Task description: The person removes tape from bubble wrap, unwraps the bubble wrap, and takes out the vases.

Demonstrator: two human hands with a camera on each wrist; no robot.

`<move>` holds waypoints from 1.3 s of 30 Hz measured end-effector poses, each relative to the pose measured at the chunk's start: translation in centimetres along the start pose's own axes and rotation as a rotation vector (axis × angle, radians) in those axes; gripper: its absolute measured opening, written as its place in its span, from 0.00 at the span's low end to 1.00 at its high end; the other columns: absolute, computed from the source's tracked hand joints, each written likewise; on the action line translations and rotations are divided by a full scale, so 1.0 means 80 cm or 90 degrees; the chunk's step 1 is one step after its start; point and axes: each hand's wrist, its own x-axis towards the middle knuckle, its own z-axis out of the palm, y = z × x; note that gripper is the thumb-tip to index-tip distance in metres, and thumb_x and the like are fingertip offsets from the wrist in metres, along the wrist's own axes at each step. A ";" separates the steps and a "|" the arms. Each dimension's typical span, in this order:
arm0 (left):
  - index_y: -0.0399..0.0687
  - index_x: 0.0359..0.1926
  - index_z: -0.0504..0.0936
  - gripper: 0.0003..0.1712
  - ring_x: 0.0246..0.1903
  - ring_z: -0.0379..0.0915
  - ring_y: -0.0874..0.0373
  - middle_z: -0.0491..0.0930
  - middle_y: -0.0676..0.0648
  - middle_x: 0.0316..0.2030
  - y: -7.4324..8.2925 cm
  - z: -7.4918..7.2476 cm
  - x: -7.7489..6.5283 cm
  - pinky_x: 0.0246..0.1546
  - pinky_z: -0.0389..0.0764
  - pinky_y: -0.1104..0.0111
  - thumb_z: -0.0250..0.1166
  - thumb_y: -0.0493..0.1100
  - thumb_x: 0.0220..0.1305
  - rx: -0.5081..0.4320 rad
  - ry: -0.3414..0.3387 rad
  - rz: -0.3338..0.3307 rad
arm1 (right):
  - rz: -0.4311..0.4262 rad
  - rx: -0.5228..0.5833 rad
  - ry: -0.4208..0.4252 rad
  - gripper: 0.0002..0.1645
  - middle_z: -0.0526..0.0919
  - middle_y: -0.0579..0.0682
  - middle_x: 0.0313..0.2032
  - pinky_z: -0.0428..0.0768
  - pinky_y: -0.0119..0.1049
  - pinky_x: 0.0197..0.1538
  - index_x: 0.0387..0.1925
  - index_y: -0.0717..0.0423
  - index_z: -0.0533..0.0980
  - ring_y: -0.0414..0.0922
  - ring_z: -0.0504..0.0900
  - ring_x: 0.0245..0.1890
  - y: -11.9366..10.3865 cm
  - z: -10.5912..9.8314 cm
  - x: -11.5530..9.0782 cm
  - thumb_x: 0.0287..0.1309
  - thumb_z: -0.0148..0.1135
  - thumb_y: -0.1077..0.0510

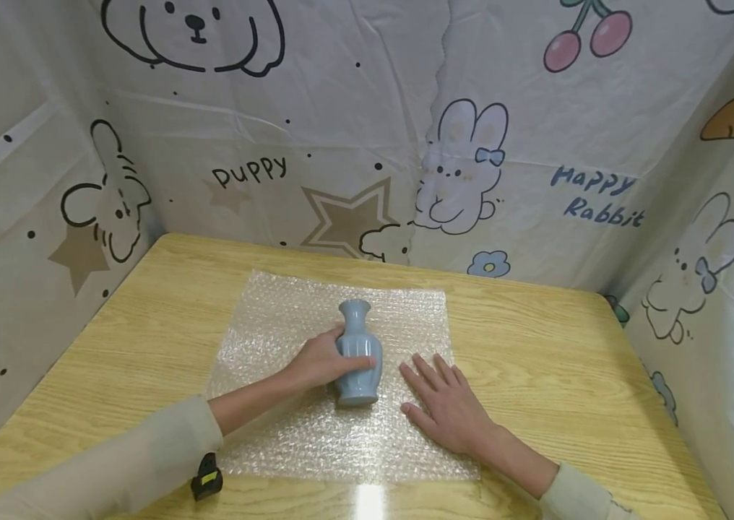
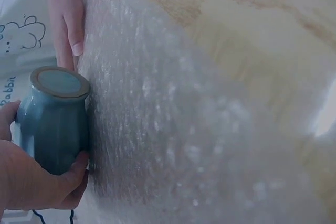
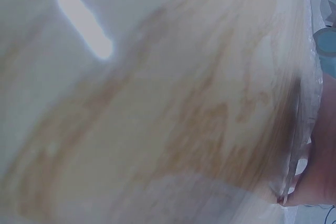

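A pale blue ceramic vase (image 1: pixel 357 343) lies on its side over a sheet of bubble wrap (image 1: pixel 302 448), its flared mouth toward the back wall and its base toward me. My left hand (image 1: pixel 321 361) grips the vase's body, thumb across the top and fingers around the far side. In the left wrist view the vase's round base (image 2: pixel 60 82) faces the camera, with the left hand (image 2: pixel 42 179) curled about the body. To the right, my right hand (image 1: pixel 451 412) rests with fingers spread on the bubble wrap's right part. The right wrist view shows part of that hand (image 3: pixel 320 150) at the sheet's edge.
The wood-grain table (image 1: pixel 555 361) extends around the sheet on all sides. A small black object with a yellow mark (image 1: pixel 207 478) lies near the front, beside the left sleeve. Cloth walls (image 1: pixel 341 115) printed with cartoon animals enclose the table at the back and both sides.
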 end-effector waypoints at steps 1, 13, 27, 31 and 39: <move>0.43 0.67 0.59 0.58 0.35 0.77 0.56 0.79 0.44 0.43 0.000 0.000 0.000 0.36 0.79 0.63 0.70 0.67 0.39 0.001 -0.003 -0.003 | -0.001 -0.001 0.001 0.37 0.54 0.52 0.68 0.56 0.60 0.60 0.70 0.44 0.54 0.61 0.52 0.65 0.000 0.000 0.000 0.64 0.38 0.35; 0.45 0.69 0.56 0.60 0.34 0.77 0.55 0.78 0.45 0.42 0.000 -0.002 0.003 0.36 0.78 0.63 0.72 0.64 0.38 -0.060 -0.053 -0.039 | -0.003 -0.009 0.003 0.37 0.55 0.52 0.68 0.55 0.60 0.61 0.70 0.44 0.53 0.61 0.52 0.65 0.000 0.001 -0.001 0.64 0.36 0.34; 0.38 0.67 0.54 0.60 0.41 0.74 0.51 0.73 0.40 0.49 -0.001 -0.003 0.001 0.42 0.77 0.59 0.75 0.58 0.39 -0.104 -0.052 -0.061 | -0.006 -0.009 0.004 0.37 0.54 0.52 0.68 0.55 0.61 0.60 0.70 0.44 0.54 0.61 0.51 0.66 0.003 0.005 0.000 0.64 0.36 0.34; 0.38 0.66 0.55 0.60 0.42 0.74 0.50 0.73 0.40 0.48 0.000 -0.002 -0.004 0.42 0.78 0.58 0.76 0.57 0.37 -0.104 -0.048 -0.052 | -0.002 -0.008 0.002 0.37 0.54 0.52 0.68 0.55 0.60 0.61 0.70 0.44 0.54 0.60 0.51 0.66 0.002 0.004 0.001 0.64 0.35 0.34; 0.42 0.66 0.54 0.61 0.44 0.72 0.50 0.73 0.41 0.48 0.001 -0.001 -0.013 0.43 0.76 0.57 0.76 0.61 0.35 -0.075 -0.042 -0.020 | -0.003 -0.011 0.004 0.37 0.54 0.52 0.68 0.55 0.60 0.61 0.69 0.45 0.54 0.60 0.50 0.66 0.002 0.005 0.000 0.64 0.36 0.34</move>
